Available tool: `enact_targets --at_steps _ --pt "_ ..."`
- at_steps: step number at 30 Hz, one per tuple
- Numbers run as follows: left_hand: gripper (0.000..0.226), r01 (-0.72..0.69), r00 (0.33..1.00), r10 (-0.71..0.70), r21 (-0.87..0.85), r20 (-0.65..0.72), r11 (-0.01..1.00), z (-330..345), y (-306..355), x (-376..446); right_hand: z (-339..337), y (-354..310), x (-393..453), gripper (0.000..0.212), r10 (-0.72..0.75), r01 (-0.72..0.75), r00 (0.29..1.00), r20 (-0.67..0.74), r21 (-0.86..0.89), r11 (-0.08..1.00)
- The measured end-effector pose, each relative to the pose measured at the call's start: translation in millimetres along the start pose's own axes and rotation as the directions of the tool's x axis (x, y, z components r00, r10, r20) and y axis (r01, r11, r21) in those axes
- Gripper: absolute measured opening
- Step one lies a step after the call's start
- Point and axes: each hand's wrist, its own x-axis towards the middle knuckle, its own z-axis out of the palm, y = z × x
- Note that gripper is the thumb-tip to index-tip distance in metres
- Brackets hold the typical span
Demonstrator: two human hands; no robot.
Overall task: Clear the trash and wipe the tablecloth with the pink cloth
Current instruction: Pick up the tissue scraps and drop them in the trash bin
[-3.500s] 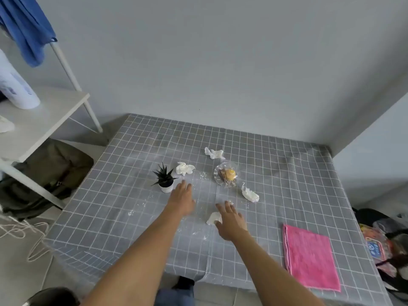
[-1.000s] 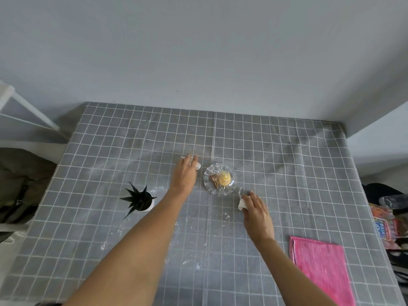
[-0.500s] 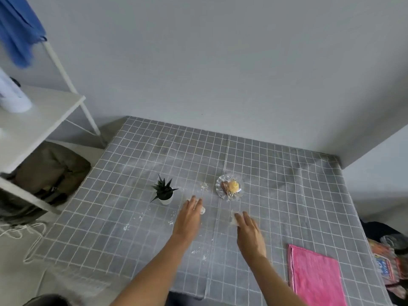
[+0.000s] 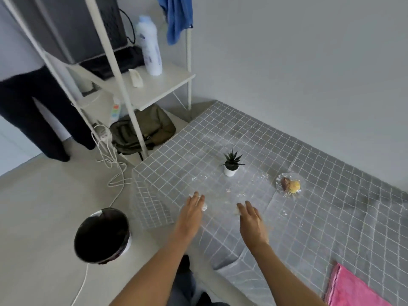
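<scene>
My left hand (image 4: 191,212) hovers over the left front part of the grey checked tablecloth (image 4: 320,217), and a crumpled white tissue (image 4: 204,207) peeks out from under its fingers. My right hand (image 4: 251,221) is beside it, holding another bit of white tissue (image 4: 237,212) that shows at the fingertips. White crumbs (image 4: 229,190) are scattered on the cloth ahead of both hands. A clear plastic dish (image 4: 289,184) with yellow and brown food scraps lies further right. The pink cloth (image 4: 353,288) lies flat at the front right corner. A bin with a black liner (image 4: 102,236) stands on the floor left of the table.
A small potted plant (image 4: 230,165) stands on the tablecloth behind my hands. A white shelf rack (image 4: 154,89) with a bottle, a blue garment and a dark bag under it is at the back left. Cables (image 4: 110,164) trail on the floor. A person's legs (image 4: 44,120) stand far left.
The view has swung left, bringing the bin and rack into sight. Both hands have moved towards the table's left front corner with tissues in them. No loose tissues lie on the tablecloth now.
</scene>
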Motion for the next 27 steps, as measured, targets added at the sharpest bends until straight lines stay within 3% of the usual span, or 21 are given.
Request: enact_targets --at_steps 8,12,15,18,21,27 --pt "0.054 0.204 0.974 -0.204 -0.015 -0.095 0.979 -41 -93 -48 23 -98 21 0.057 -0.249 0.248 0.967 0.053 0.024 0.968" --pt "0.054 0.253 0.967 -0.247 0.12 -0.064 0.96 -47 -163 -69 47 -160 32 0.054 -0.346 0.342 0.933 0.097 0.054 0.938" --pt "0.04 0.216 0.975 -0.22 0.287 -0.017 0.933 -59 -211 -90 72 -210 41 0.051 -0.391 0.384 0.915 0.103 0.079 0.92" --pt "0.043 0.244 0.97 -0.231 0.351 -0.08 0.904 -67 -264 -108 97 -266 44 0.058 -0.414 0.406 0.899 0.144 0.081 0.91" --pt "0.042 0.307 0.952 -0.292 0.326 -0.094 0.894 -78 -314 -119 122 -323 46 0.057 -0.451 0.443 0.875 0.179 0.084 0.893" --pt "0.05 0.481 0.877 -0.476 0.111 -0.064 0.87 -100 -383 -142 158 -408 41 0.048 -0.503 0.483 0.836 0.217 0.142 0.864"
